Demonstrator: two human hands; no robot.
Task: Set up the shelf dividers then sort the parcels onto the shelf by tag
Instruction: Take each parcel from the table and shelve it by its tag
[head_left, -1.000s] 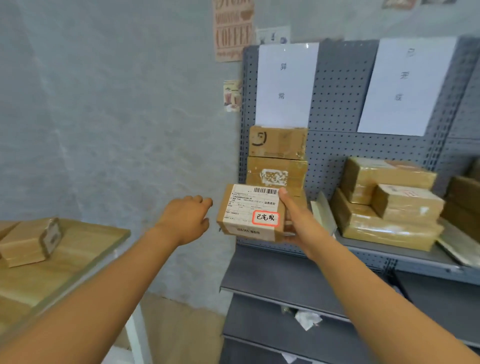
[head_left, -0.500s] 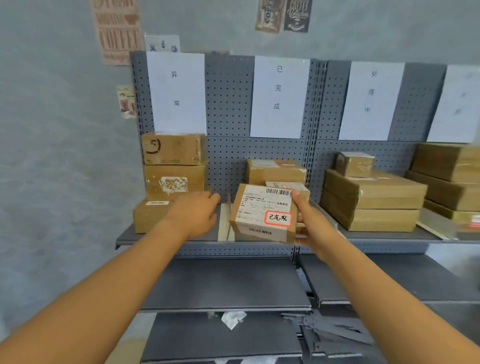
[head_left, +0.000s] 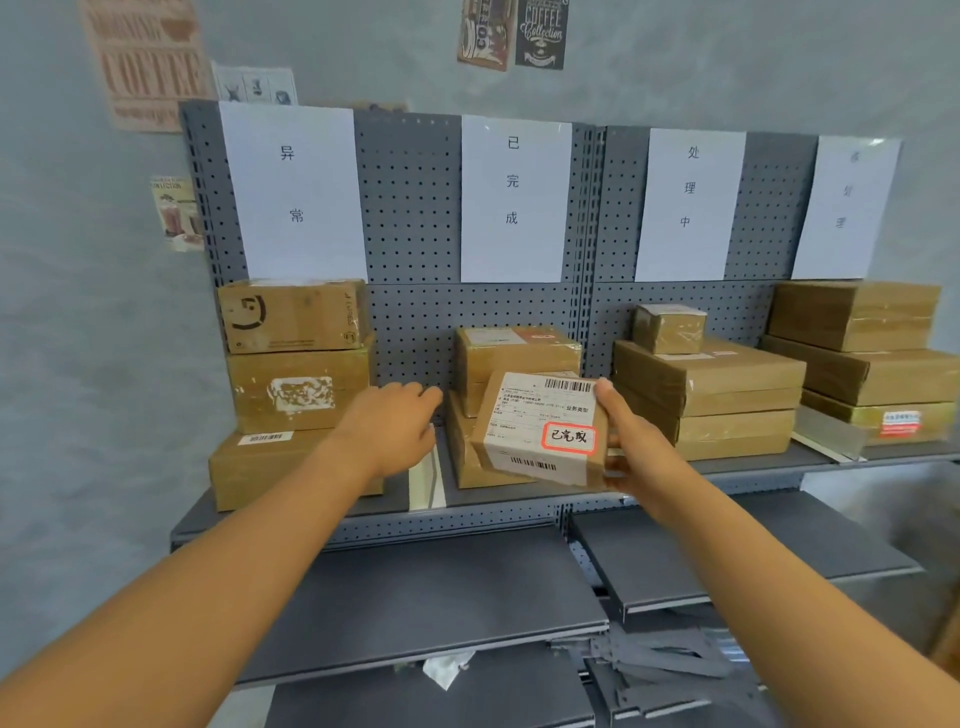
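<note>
Cardboard parcel (head_left: 540, 428), grasped by your right hand (head_left: 631, 444) in front of the stack (head_left: 511, 364) under the sign (head_left: 512, 200) reading 已完成; its red-edged tag (head_left: 569, 436) appears to match. Left hand (head_left: 392, 431) released, beside the clear divider (head_left: 427, 480). Risk: set off-centre, the parcel may slide off the stack.

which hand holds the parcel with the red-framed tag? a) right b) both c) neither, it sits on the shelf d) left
a: the right hand grips the parcel by its right side, while the left hand reaches out beside it with nothing in it.
</note>
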